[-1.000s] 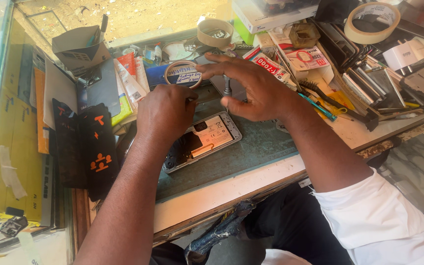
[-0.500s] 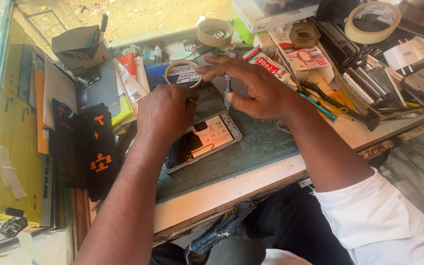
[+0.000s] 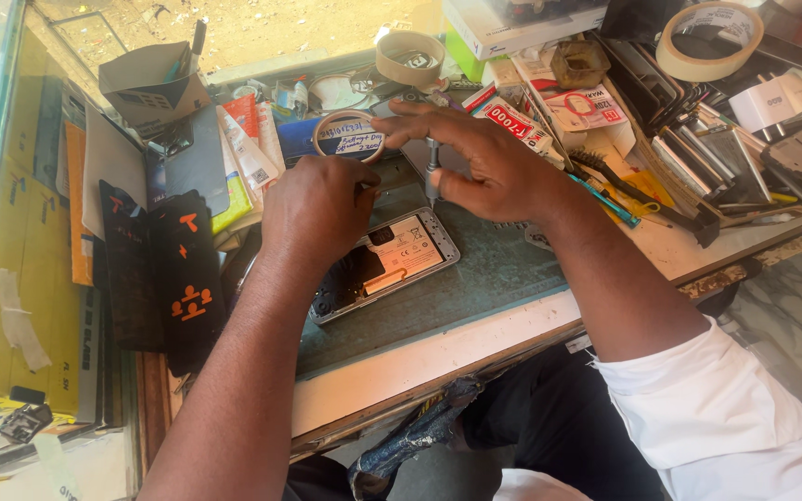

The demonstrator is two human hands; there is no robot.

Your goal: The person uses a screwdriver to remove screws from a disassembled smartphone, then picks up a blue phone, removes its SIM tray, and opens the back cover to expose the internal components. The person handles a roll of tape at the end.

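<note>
The right hand (image 3: 498,167) pinches a small screwdriver (image 3: 432,172) upright; the left hand (image 3: 317,209), fingers curled, presses on the opened phone (image 3: 387,264) lying on the table (image 3: 512,269).

head view looks steeply down (close) over workbench (image 3: 475,278)

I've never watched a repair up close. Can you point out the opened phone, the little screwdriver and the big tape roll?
opened phone (image 3: 407,252): head view, on the pale inner panel.
screwdriver (image 3: 432,178): head view, on the metal shaft in the right hand (image 3: 503,167).
tape roll (image 3: 709,40): head view, top right, on its tan rim.
</note>
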